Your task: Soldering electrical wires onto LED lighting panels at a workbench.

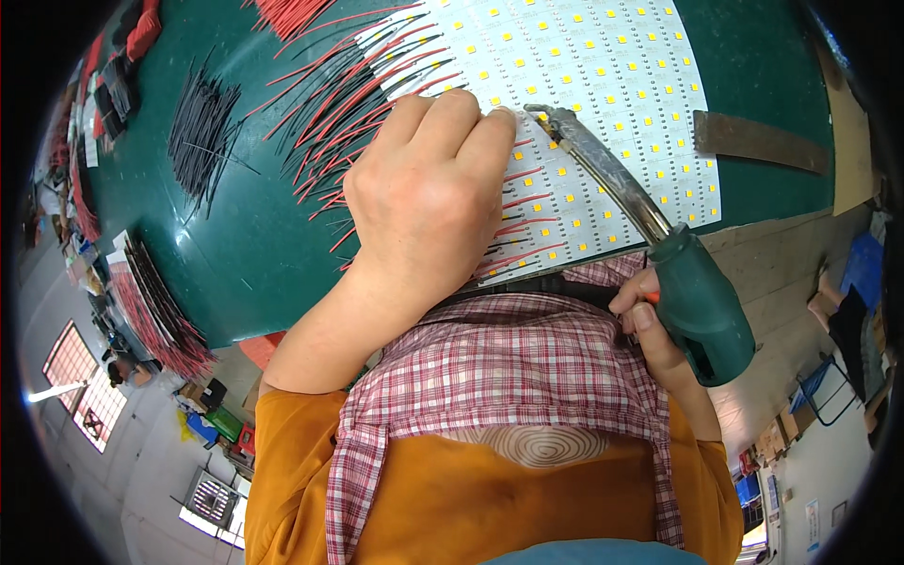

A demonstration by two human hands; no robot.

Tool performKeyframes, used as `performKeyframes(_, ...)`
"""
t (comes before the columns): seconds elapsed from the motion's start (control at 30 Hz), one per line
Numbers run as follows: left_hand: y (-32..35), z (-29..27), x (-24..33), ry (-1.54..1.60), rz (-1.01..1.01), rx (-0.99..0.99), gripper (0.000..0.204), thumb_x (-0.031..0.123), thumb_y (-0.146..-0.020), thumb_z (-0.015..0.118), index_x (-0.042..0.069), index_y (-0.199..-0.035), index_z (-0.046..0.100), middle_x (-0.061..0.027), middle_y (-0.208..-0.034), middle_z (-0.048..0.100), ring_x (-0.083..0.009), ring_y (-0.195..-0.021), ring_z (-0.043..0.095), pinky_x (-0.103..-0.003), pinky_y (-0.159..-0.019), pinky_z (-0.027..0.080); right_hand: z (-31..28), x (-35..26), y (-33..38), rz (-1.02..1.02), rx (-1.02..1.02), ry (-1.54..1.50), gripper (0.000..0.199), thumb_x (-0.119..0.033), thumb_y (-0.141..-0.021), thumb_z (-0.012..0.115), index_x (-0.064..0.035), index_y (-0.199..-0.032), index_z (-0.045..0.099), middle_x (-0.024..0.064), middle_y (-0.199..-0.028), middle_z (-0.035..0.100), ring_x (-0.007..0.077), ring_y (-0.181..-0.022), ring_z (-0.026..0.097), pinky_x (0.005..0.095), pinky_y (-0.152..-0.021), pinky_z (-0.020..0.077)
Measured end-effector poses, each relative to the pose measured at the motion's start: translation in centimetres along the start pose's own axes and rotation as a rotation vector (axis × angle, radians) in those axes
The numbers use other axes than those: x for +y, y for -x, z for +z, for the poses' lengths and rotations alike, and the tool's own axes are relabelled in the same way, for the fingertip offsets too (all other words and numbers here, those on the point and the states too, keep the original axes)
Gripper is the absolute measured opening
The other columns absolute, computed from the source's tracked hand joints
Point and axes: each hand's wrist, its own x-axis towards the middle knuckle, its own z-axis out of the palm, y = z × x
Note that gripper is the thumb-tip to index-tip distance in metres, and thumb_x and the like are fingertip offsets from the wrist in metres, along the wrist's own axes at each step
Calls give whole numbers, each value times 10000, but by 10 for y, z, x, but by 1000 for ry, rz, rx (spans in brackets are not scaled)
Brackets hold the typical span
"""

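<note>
Head view: soldering iron (659, 245) tip just beside left fingers (490, 127).

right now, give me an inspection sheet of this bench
surface: green table top, partly covered
job's things: white LED panel with yellow chips; soldering iron, tip at the panel's wire row
clutter: flat metal bar right of the panel
grips: left hand pressing wires at the panel edge; right hand shut on the iron's green handle
cables: red and black wires fanned along the panel; loose black wire bundle
surroundings: boxes on floor
</note>
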Motion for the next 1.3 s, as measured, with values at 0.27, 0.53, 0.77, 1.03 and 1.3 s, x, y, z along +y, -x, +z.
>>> performKeyframes(0.27, 6, -10, 14, 39, -63, -64, 214, -26, -665, 673, 92, -842, 685, -28, -706, 553, -203, -647, 552, -311, -553, 455, 1, -6, 16, 36, 15, -64, 260, -269, -895, 548, -10, -875, 563, 37, -757, 554, 82, -635, 489, 229, -579, 413)
performKeyframes(0.53, 11, -5, 15, -9, -13, -35, 202, 88, -616, 613, 96, -812, 657, -4, -736, 528, -178, -696, 542, -277, -506, 453, 0, -2, 19, -25, 7, -91, 258, -210, -914, 535, -17, -1077, 484, 83, -829, 590, 88, -651, 496, 239, -595, 438)
performKeyframes(0.77, 16, -2, 19, -32, -5, -55, 216, 110, -622, 609, 104, -836, 644, 2, -759, 528, -164, -696, 536, -259, -490, 443, -1, 9, 24, -29, 0, -54, 278, -163, -917, 530, -29, -1149, 456, 93, -849, 598, 94, -655, 495, 249, -610, 446)
performKeyframes(1.03, 19, -3, 13, 28, -6, -37, 214, 105, -636, 623, 94, -848, 647, -9, -740, 504, -159, -673, 523, -260, -467, 424, -14, 1, 22, 29, -82, 87, 222, -199, -897, 552, -26, -1034, 530, 67, -836, 595, 92, -664, 494, 243, -626, 433)
performKeyframes(1.3, 17, -3, 13, 16, 30, 18, 183, 80, -656, 666, 65, -837, 643, -8, -742, 520, -152, -674, 548, -246, -475, 432, -11, -12, 19, 48, 39, 127, 30, -84, -808, 633, -77, -800, 661, 26, -758, 672, 205, -786, 618, 306, -761, 480)
